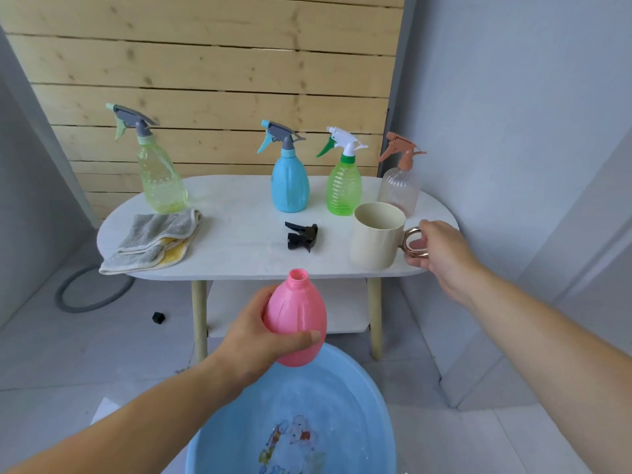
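Gripping pink bottle [297,318], left hand [251,335]; cup [375,239], right hand [441,249].

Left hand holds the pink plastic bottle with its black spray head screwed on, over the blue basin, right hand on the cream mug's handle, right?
Not quite: the head view shows the pink plastic bottle open-necked, a black trigger spray head lying on the white oval table. The left hand does hold it over the blue plastic basin, right hand on the handle of the cream mug.
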Motion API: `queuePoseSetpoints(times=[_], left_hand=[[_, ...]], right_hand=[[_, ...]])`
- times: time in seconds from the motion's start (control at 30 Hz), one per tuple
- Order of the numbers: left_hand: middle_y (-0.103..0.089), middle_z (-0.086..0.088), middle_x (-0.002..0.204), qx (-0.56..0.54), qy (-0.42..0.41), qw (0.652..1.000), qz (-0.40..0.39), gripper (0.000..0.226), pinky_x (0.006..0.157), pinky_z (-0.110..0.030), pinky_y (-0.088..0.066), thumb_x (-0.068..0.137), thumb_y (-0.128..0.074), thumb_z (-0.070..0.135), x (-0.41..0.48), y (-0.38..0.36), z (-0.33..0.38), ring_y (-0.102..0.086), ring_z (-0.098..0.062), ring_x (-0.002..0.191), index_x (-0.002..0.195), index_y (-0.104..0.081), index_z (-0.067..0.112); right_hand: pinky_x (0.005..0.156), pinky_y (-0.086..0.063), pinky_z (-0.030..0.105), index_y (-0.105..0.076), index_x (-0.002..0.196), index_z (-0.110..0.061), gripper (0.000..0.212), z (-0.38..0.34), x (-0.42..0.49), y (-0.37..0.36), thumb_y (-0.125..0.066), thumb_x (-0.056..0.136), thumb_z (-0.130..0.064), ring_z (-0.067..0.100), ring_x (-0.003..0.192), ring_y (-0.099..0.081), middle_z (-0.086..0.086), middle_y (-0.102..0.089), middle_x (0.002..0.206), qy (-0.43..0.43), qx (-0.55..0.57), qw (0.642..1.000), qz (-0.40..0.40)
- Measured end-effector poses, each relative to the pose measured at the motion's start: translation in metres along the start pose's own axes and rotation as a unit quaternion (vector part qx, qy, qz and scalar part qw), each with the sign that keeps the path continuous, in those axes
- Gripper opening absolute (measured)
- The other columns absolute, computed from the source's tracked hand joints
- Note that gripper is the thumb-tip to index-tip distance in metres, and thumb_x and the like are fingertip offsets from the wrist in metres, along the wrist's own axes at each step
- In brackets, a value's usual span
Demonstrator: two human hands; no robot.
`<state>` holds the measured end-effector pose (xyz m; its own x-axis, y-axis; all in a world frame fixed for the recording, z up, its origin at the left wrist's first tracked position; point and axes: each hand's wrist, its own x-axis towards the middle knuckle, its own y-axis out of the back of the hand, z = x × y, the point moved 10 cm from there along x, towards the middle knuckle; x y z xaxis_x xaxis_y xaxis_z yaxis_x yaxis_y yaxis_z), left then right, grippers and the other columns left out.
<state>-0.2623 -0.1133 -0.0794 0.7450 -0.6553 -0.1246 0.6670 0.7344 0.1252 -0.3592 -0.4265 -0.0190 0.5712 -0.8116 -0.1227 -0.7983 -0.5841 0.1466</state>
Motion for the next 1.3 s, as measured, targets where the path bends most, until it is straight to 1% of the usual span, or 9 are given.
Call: queuePoseSetpoints(times=[0.33,0.43,0.57,0.73,0.87,0.97,1.1,1.23,1.3], left_hand=[[-0.073,0.012,0.109,-0.009,0.000,1.000,-0.019,0.084,0.075,-0.027,-0.061,0.048,-0.096,0.041,0.031,-0.025,0.000,-0.072,-0.010,0.097,0.123,-0.060,0.048],[-0.073,0.013,0.109,-0.009,0.006,1.000,-0.024,0.085,0.076,-0.028,-0.062,0.045,-0.096,0.043,0.035,-0.032,-0.003,-0.072,-0.010,0.097,0.122,-0.060,0.049],[-0.073,0.012,0.109,-0.011,0.010,0.999,-0.033,0.087,0.075,-0.028,-0.061,0.045,-0.096,0.041,0.038,-0.040,-0.004,-0.072,-0.010,0.097,0.123,-0.060,0.048],[-0.072,0.011,0.112,-0.013,0.012,0.999,-0.036,0.088,0.078,-0.033,-0.063,0.045,-0.097,0.042,0.036,-0.042,-0.004,-0.072,-0.015,0.101,0.125,-0.060,0.047],[-0.072,0.011,0.113,-0.007,0.010,0.999,-0.034,0.088,0.080,-0.033,-0.063,0.047,-0.097,0.042,0.032,-0.037,-0.002,-0.072,-0.014,0.102,0.126,-0.059,0.048],[-0.071,0.011,0.114,-0.001,0.013,0.999,-0.031,0.087,0.084,-0.034,-0.063,0.049,-0.097,0.042,0.029,-0.031,-0.002,-0.071,-0.012,0.102,0.127,-0.058,0.048],[-0.071,0.011,0.115,0.000,0.013,1.000,-0.015,0.085,0.085,-0.034,-0.063,0.051,-0.097,0.042,0.023,-0.013,-0.002,-0.071,-0.011,0.102,0.126,-0.058,0.050],[-0.071,0.012,0.110,-0.008,0.011,1.000,0.008,0.080,0.074,-0.025,-0.060,0.053,-0.096,0.036,0.015,0.006,0.000,-0.071,-0.004,0.092,0.122,-0.058,0.049],[-0.071,0.011,0.110,-0.012,0.012,1.000,0.011,0.081,0.077,-0.028,-0.062,0.051,-0.096,0.037,0.011,0.013,-0.002,-0.071,-0.006,0.094,0.123,-0.059,0.048]], right_hand=[[0.064,-0.053,0.034,-0.058,0.082,-0.018,0.012,0.012,0.075,0.008,-0.055,0.077,-0.029,0.031,0.080,-0.060,0.014,-0.056,0.092,-0.027,-0.012,1.000,0.008],[0.059,-0.050,0.030,-0.054,0.083,-0.017,0.008,0.014,0.086,0.011,-0.052,0.088,-0.024,0.028,0.081,-0.060,0.013,-0.057,0.093,-0.024,-0.008,0.999,0.021],[0.066,-0.052,0.032,-0.059,0.095,-0.022,0.009,0.018,0.093,0.011,-0.050,0.095,-0.025,0.022,0.085,-0.057,0.004,-0.055,0.099,-0.011,-0.001,1.000,0.026],[0.091,-0.056,0.041,-0.057,0.129,-0.024,0.041,0.013,0.086,0.020,-0.054,0.093,-0.042,0.023,0.107,-0.061,-0.001,-0.055,0.128,0.007,-0.056,0.996,0.067],[0.096,-0.046,0.035,-0.058,0.126,-0.024,0.042,-0.030,0.066,0.031,-0.052,0.091,-0.046,0.029,0.118,-0.054,0.009,-0.051,0.133,0.096,-0.188,0.966,0.147],[0.092,-0.045,0.036,-0.062,0.113,-0.018,0.029,-0.082,0.029,0.011,-0.053,0.092,-0.036,0.029,0.114,-0.055,0.007,-0.053,0.119,0.250,-0.219,0.927,0.171],[0.071,-0.044,0.025,-0.064,0.088,-0.015,0.012,-0.125,-0.025,-0.065,-0.058,0.092,-0.024,0.019,0.083,-0.058,-0.008,-0.058,0.084,0.373,-0.225,0.898,0.063],[0.073,-0.049,0.032,-0.070,0.091,-0.020,0.016,-0.082,-0.030,-0.153,-0.061,0.093,-0.033,0.022,0.084,-0.062,-0.004,-0.067,0.086,0.264,-0.325,0.895,-0.154],[0.076,-0.049,0.033,-0.070,0.103,-0.023,0.021,-0.054,-0.025,-0.176,-0.062,0.092,-0.038,0.024,0.091,-0.062,0.004,-0.065,0.101,0.230,-0.366,0.881,-0.196]])
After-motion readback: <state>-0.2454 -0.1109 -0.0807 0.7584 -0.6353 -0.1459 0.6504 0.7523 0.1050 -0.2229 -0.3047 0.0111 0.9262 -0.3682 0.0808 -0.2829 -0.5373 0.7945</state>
